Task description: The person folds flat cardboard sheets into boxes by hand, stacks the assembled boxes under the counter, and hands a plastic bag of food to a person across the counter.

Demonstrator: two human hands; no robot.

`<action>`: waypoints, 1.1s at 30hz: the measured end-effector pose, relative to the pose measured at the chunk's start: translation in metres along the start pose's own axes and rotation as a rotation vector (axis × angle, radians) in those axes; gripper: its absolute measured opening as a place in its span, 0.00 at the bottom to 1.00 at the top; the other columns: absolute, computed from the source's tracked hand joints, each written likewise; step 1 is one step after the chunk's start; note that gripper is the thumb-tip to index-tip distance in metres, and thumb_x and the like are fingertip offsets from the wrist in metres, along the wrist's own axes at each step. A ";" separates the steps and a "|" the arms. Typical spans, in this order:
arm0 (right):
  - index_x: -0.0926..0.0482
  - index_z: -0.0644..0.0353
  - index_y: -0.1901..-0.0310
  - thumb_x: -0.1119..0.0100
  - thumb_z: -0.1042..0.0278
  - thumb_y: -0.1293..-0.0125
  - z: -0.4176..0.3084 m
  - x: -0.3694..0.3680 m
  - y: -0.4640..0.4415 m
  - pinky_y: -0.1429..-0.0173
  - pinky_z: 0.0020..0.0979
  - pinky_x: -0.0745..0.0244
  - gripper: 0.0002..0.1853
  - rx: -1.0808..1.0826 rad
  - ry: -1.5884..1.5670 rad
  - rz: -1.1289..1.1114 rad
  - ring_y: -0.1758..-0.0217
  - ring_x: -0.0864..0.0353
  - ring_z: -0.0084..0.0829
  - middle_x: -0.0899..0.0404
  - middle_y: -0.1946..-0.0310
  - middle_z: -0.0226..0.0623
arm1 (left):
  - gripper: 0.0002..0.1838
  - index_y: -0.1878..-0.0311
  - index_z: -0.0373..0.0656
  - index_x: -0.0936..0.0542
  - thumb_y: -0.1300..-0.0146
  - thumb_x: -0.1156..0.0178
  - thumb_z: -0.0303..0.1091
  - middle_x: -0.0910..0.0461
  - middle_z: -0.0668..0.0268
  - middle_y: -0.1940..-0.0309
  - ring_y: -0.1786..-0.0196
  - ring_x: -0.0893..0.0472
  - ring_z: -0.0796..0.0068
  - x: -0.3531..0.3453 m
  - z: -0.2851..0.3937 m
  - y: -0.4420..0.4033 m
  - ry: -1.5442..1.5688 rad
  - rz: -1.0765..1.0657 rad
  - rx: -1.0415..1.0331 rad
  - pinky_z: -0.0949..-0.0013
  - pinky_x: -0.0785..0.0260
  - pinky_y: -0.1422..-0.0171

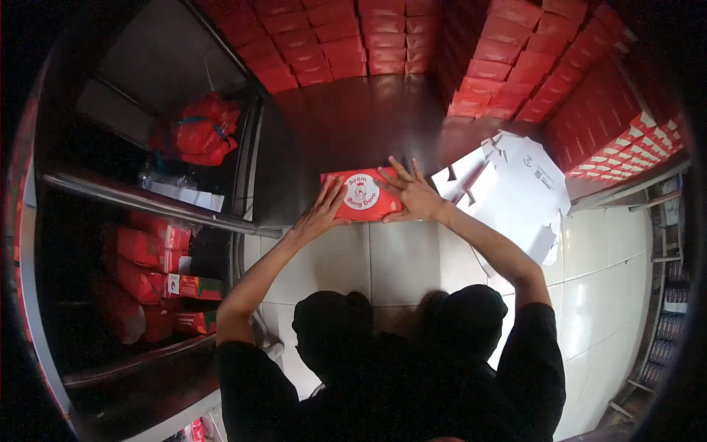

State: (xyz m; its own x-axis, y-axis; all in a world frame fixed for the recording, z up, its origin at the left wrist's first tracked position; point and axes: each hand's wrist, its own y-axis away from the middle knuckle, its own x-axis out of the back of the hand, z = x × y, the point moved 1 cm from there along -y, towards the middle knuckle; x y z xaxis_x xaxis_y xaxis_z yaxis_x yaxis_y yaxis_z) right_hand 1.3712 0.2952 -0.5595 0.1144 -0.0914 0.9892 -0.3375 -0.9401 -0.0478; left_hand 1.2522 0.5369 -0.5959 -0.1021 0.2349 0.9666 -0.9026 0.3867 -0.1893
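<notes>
A red cardboard box [362, 193] with a round white logo reading "Ayam Bang Dava" rests at the near edge of the dark tabletop [346, 125]. My left hand [321, 211] grips its left end, fingers lying over the top and thumb low at the near side. On the right end sits my right hand [414, 195], thumb at the near corner and the other fingers spread toward the far side. The undersides of both palms are hidden. Just right of that hand lies a pile of flat white unfolded boxes [519, 195].
Stacked red boxes [324, 40] line the back of the table, with more stacks [515, 62] at the right. A metal-framed shelf [147, 199] on the left holds red packages [140, 254] and a red plastic bundle [199, 132]. Pale floor tiles [604, 295] lie below.
</notes>
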 end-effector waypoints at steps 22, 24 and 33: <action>0.41 0.57 0.37 0.58 0.56 0.33 -0.019 -0.034 0.033 0.31 0.47 0.54 0.25 -0.184 -0.010 0.337 0.35 0.43 0.48 0.43 0.38 0.51 | 0.31 0.34 0.38 0.49 0.35 0.54 0.43 0.60 0.53 0.31 0.29 0.61 0.48 -0.012 0.033 0.004 0.137 0.294 0.329 0.52 0.50 0.33; 0.41 0.57 0.37 0.57 0.56 0.33 -0.032 -0.050 0.029 0.32 0.44 0.53 0.25 -0.456 -0.565 0.452 0.34 0.44 0.47 0.42 0.38 0.52 | 0.33 0.32 0.39 0.53 0.33 0.59 0.50 0.58 0.55 0.31 0.29 0.59 0.53 -0.055 0.030 0.006 0.494 0.627 0.685 0.55 0.66 0.29; 0.38 0.60 0.41 0.51 0.63 0.36 -0.027 0.071 0.019 0.38 0.36 0.43 0.23 -0.347 -0.901 0.804 0.40 0.36 0.40 0.37 0.44 0.47 | 0.37 0.37 0.49 0.42 0.40 0.65 0.67 0.39 0.63 0.41 0.43 0.35 0.64 0.037 0.059 0.019 1.799 0.449 0.956 0.52 0.40 0.43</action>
State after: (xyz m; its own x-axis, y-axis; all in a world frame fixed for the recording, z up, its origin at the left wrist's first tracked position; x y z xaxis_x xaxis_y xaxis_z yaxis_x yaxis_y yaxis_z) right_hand 1.3483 0.2800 -0.4861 0.3131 -0.9176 0.2450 -0.8195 -0.3914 -0.4185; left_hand 1.2069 0.5000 -0.5536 -0.4313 0.7963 -0.4242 -0.8809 -0.2699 0.3889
